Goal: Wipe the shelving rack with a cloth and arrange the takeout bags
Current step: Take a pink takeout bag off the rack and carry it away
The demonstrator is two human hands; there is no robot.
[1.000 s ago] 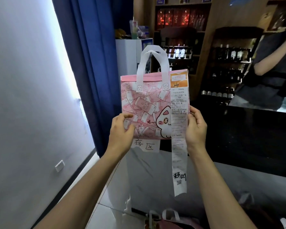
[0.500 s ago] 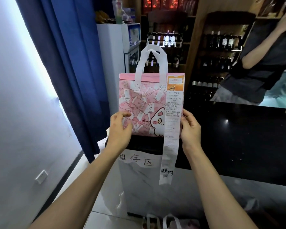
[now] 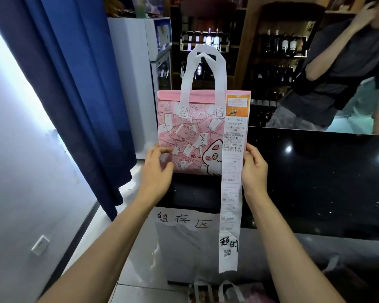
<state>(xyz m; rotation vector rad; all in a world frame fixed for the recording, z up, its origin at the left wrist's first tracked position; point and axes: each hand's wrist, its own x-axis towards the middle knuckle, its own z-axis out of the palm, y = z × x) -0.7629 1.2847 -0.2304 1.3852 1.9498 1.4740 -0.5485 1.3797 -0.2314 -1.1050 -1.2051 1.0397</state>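
Note:
A pink takeout bag [image 3: 190, 136] with a cat print and white handles stands upright on the near left end of the black counter [image 3: 315, 182]. A long white receipt [image 3: 230, 204] is fixed to its right side and hangs down past the counter's front. My right hand [image 3: 255, 171] grips the bag's lower right edge beside the receipt. My left hand [image 3: 157, 171] is blurred at the lower left corner, its fingers spread loosely over the bag's front. No cloth is in view.
A handwritten paper sign [image 3: 184, 220] is stuck under the counter edge. Another bag's handles [image 3: 219, 291] show on the floor below. A blue curtain [image 3: 81, 84] and a white fridge [image 3: 136, 73] stand to the left. A person [image 3: 348, 73] stands behind the counter before bottle shelves [image 3: 278, 47].
The bag came down from mid-air and forward onto the counter's end. My left hand's grip on the lower left corner has loosened, and its fingers are now spread.

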